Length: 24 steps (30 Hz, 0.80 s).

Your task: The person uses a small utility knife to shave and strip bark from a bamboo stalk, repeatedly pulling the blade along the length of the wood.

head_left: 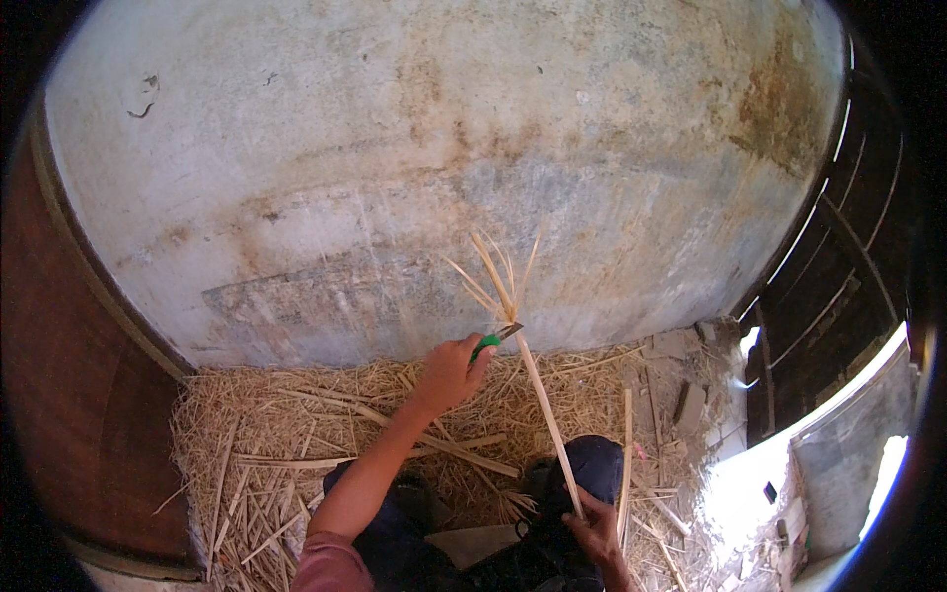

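Head view, looking down from your own eyes: a stained, weathered grey wall (444,148) fills most of the picture, with a dark reddish-brown surface (69,395) curving down the left edge and dark wooden slats (838,266) on the right. At the foot of the wall lies a wide bed of straw and split cane offcuts (296,434), pale yellow, scattered loosely around your dark-clothed knees.

Rising from your lap toward the wall is a long pale bamboo strip (543,405), tilted slightly left, its top already frayed into several thin splinters that fan out against the wall. Your right hand (597,528) is closed around the strip's lower end, near your knee. Your left hand (452,373) is clenched on a green-handled knife (493,340), whose short blade touches the strip just below the frayed splinters.

Risks, as they appear from here: the blade sits across a narrow, springy strip, so a slip sideways could send it off the cane and toward your legs — or down the strip toward your right hand. The grain may also run off to one side, splitting the strip unevenly. The fanned splinters are sharp and near your knife hand. Loose offcuts underfoot could shift and unsettle your seat.
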### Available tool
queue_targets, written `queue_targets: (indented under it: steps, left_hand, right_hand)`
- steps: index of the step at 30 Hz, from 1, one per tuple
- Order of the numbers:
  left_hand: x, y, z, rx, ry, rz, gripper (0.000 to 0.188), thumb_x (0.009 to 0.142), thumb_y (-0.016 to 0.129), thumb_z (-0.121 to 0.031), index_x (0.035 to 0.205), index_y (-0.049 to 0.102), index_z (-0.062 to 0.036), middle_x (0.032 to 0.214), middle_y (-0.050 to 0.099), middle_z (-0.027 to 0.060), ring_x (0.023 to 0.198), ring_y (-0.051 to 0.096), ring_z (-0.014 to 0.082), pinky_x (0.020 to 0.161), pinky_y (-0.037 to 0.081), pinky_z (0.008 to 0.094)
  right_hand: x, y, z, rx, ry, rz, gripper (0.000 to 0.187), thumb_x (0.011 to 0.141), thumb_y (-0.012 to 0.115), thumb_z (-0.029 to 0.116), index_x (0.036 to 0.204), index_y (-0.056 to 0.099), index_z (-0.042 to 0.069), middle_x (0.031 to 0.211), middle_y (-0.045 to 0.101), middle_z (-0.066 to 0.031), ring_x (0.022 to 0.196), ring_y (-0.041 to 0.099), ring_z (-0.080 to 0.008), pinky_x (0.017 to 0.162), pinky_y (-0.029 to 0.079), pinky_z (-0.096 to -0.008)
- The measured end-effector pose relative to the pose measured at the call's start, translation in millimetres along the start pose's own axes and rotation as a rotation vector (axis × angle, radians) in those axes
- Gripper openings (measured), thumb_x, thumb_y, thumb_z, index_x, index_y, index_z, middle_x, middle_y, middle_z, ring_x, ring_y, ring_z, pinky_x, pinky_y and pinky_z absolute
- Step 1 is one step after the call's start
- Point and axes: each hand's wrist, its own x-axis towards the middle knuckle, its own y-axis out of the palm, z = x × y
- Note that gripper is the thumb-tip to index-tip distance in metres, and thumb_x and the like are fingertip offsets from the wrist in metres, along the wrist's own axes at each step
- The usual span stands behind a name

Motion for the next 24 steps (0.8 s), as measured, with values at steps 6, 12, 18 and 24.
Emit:
queue_targets:
  steps: [6,12,18,24]
  left_hand:
    - [1,0,-6,-0.127,0.017,0.161,0.042,0.11,0.055,-0.035,0.117,0.068,0.0036,0.058,0.059,0.0153,0.044,0.052,0.0284,0.047,0.044,0.0438]
    - [-7,7,-11,-0.143,0.05,0.162,0.045,0.111,0.054,-0.038,0.12,0.068,0.0033,0.06,0.06,0.0158,0.047,0.054,0.0293,0.05,0.045,0.0451]
    - [-1,-1,3,0.0,-0.044,0.058,0.045,0.111,0.054,-0.039,0.116,0.068,0.0031,0.062,0.06,0.0147,0.051,0.059,0.0298,0.053,0.046,0.0459]
    - [-6,-25,-20,-0.092,0.001,0.222,0.05,0.103,0.066,-0.049,0.104,0.072,0.0007,0.065,0.064,0.0132,0.057,0.064,0.0259,0.055,0.05,0.0428]
  right_hand:
    - [0,1,6,-0.006,0.072,-0.01,0.058,0.093,0.069,-0.001,0.15,0.057,0.0,0.136,0.063,-0.0107,0.122,0.053,-0.0181,0.106,0.039,-0.034]
    - [-1,0,8,0.021,0.082,-0.002,0.057,0.095,0.07,0.001,0.151,0.056,0.001,0.146,0.064,-0.0133,0.134,0.054,-0.0205,0.117,0.037,-0.0359]
    - [1,-1,2,-0.029,0.051,0.012,0.056,0.095,0.069,0.003,0.15,0.058,0.002,0.142,0.065,-0.0141,0.131,0.057,-0.021,0.113,0.04,-0.0358]
    - [-1,1,10,-0.007,0.037,-0.001,0.054,0.096,0.069,0.004,0.149,0.057,-0.001,0.14,0.066,-0.0157,0.131,0.057,-0.0221,0.114,0.04,-0.037]
